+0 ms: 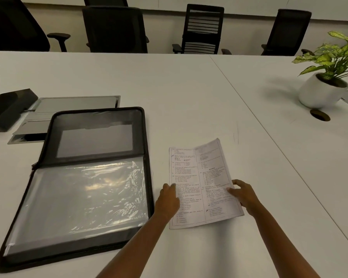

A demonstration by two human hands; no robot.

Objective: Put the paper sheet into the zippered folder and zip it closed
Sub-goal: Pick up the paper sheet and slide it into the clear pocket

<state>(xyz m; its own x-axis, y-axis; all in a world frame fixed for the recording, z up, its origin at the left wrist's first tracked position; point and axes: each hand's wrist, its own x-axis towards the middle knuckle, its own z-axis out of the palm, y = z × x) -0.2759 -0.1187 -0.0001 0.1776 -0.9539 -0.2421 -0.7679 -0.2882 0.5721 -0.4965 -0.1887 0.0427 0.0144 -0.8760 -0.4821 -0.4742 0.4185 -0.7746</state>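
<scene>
A printed paper sheet [199,173] lies on the white table [169,87], its right half lifted and bent along the middle. My right hand [243,194] grips the sheet's right edge, thumb on top. My left hand [168,199] rests on the sheet's left edge, fingers pressing down. To the left, the black zippered folder [82,183] lies open flat, with crinkled clear plastic sleeves on its near half and a pocket on its far half. The zipper runs around its rim.
A grey cable-box lid [68,109] stands open behind the folder, with a black device [6,107] beside it. A potted plant [327,81] and a round cable hole [319,115] sit at the right. Black office chairs [201,29] line the table's far side.
</scene>
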